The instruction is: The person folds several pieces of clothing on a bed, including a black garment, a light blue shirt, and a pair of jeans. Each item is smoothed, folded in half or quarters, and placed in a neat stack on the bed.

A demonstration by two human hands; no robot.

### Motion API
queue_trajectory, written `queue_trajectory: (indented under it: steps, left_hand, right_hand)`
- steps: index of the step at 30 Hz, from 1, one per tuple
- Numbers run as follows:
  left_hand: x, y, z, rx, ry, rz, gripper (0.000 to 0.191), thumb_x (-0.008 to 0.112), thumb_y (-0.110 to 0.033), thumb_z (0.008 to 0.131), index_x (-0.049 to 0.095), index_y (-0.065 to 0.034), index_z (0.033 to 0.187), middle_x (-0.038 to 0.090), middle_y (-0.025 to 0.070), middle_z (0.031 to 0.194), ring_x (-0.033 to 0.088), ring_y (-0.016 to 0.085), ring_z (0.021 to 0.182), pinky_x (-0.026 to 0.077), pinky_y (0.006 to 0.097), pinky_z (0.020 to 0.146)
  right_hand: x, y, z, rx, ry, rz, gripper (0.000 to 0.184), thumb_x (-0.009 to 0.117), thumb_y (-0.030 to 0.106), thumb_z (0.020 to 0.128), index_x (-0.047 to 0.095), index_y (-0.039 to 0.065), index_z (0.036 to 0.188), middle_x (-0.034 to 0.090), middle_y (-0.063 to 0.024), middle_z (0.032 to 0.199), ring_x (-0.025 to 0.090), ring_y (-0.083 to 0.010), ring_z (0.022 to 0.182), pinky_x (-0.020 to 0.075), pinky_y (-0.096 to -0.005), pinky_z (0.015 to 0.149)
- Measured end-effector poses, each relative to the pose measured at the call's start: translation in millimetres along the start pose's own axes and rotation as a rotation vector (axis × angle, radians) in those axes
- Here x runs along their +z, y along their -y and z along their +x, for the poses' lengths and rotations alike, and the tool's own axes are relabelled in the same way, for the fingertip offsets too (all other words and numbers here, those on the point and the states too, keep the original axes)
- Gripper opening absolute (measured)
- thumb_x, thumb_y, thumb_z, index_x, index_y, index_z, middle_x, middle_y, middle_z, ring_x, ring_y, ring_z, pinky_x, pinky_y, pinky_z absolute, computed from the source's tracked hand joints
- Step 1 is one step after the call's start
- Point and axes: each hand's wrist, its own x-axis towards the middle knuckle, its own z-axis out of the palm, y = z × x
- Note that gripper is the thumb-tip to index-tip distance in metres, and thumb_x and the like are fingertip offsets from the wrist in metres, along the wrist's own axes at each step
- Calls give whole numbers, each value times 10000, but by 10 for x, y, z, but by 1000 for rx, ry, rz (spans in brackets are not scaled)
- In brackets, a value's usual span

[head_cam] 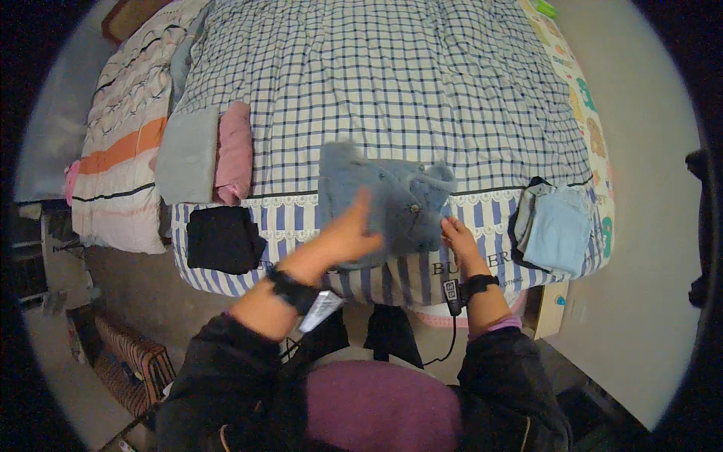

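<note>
A blue denim garment (395,198) with metal buttons lies bunched and partly folded on the bed, right in front of me. My left hand (353,234) is over its left part, blurred, with the fingers spread and the thumb apart. At the garment's right edge, my right hand (458,236) pinches the cloth between thumb and fingers. The garment's underside is hidden against the bedding. Both wrists wear black straps with small devices on them.
The checked bedspread (395,85) covers the bed. To the left lie a folded grey cloth (187,155), a folded pink garment (233,152) and a folded black garment (223,240). Folded light blue clothing (559,229) sits at the right corner, near the wall (638,226).
</note>
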Motion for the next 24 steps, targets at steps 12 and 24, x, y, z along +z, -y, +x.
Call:
queue_trajectory:
  steps: [12, 24]
  left_hand:
    - [224, 560, 30, 247, -111, 428, 577, 604, -279, 748, 405, -122, 1266, 381, 132, 1288, 334, 332, 1188, 252, 450, 962]
    - [1320, 738, 339, -52, 84, 610, 627, 446, -560, 788, 289, -293, 1332, 112, 49, 1438, 3, 365, 1311, 16, 675, 936]
  right_hand:
    - [-550, -222, -410, -301, -127, -269, 367, 606, 262, 802, 549, -5, 1047, 569, -34, 810, 523, -118, 762, 430, -226, 692]
    - [9, 164, -652, -775, -194, -688, 488, 624, 137, 767, 421, 19, 1194, 464, -147, 1124, 468, -249, 1023, 418, -324, 818]
